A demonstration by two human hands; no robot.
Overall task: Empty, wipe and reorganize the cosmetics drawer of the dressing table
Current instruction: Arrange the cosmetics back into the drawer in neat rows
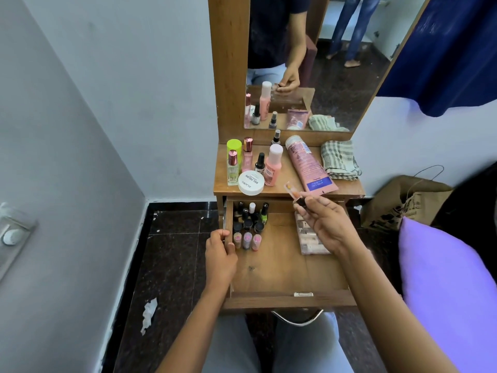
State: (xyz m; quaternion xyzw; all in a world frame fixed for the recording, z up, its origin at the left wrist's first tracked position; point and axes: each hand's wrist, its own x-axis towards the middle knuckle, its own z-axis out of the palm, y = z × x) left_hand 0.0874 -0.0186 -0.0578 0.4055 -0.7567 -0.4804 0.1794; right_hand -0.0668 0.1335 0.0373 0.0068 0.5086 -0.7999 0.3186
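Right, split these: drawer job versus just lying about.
Job: drawer, small bottles inside, small tube in right hand, left hand gripping drawer side, tabletop bottles, pink tube, white tub, cloth.
Lying about: paper bag, purple pillow, paper scrap on floor.

glitter vials (247, 240): 3 | pink tube (309, 165): 1 | white jar (250, 183): 1 | folded cloth (340, 160): 1 | drawer (282, 267): 1

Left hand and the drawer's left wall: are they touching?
Touching. The head view shows the left hand with fingers curled over the drawer's left wall.
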